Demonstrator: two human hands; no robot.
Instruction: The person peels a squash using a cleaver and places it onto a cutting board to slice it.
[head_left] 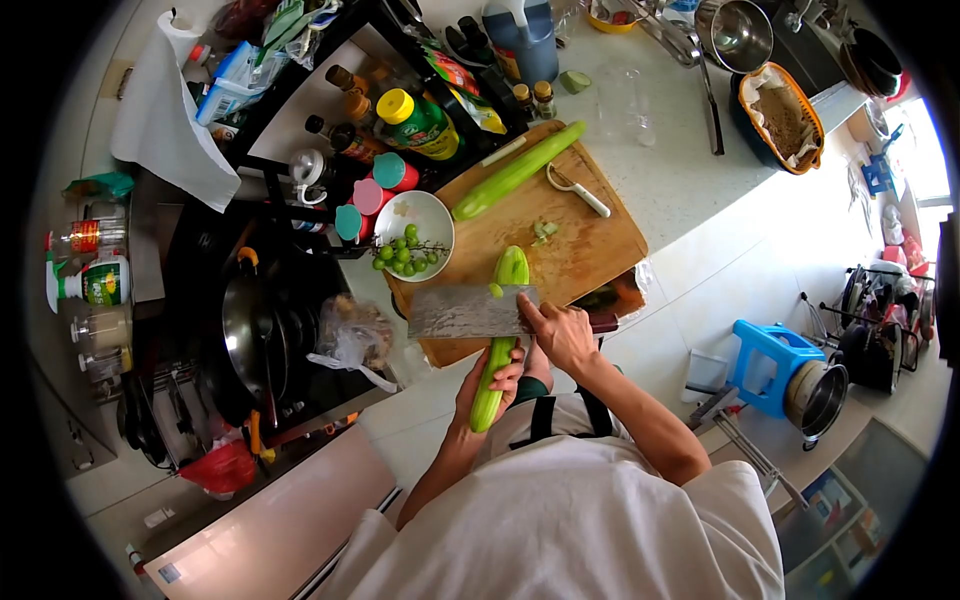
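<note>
My left hand is wrapped around the lower part of a long light-green gourd, which looks peeled and resembles a loofah. My right hand grips a cleaver near its dark handle. The wide blade lies across the gourd, whose far end shows beyond it over the wooden cutting board; a small green slice sits at the blade's upper edge. A second long gourd rests on the board, beside a white peeler and some small green scraps.
A white bowl of green grapes stands at the board's left edge. Behind it are lidded jars and a yellow-capped bottle. Left lies a stove with a dark wok. A lined basket sits at the counter's far right.
</note>
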